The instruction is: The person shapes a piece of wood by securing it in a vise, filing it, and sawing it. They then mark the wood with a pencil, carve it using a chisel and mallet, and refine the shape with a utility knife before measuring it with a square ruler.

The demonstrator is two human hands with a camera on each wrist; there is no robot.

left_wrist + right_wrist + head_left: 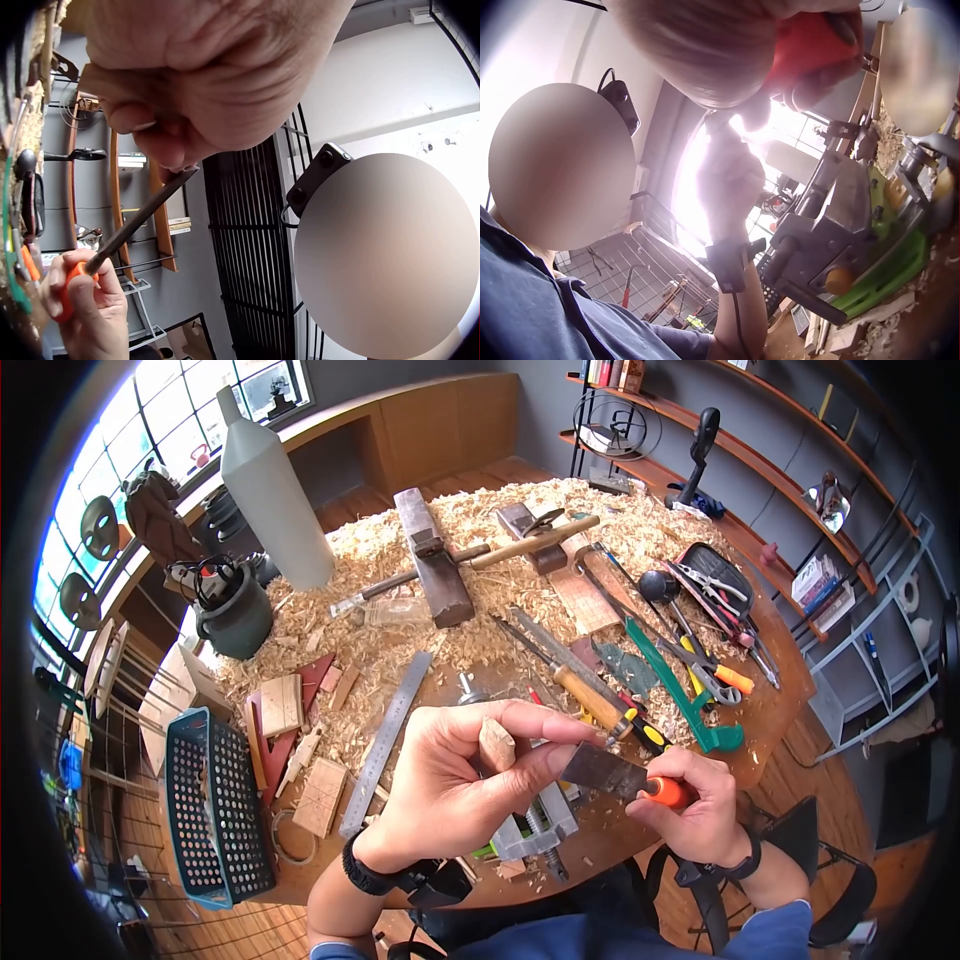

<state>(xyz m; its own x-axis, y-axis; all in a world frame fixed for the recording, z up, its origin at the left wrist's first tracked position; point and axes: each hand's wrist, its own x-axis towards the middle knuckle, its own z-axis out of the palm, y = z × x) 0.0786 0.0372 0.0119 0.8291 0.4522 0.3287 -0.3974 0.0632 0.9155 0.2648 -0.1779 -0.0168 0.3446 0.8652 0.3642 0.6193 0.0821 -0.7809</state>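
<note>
Hands (440,775) (700,810), two; held stick (495,744), one; held orange-handled tool (603,771), one; planes (447,590) (513,520), two; ruler (388,745), one; basket (215,810), one; green pot (238,628), one; white bottle (280,500), one; vise (535,838), one.

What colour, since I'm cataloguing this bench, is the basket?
The basket is teal, clearest in the head view.

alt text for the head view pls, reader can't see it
A person's right hand grips an orange-handled tool, and the left hand holds a piece of wood, its fingers at the tool's tip. Beyond is a table strewn with wood shavings and hand planes, a teal basket at the picture's left.
</note>
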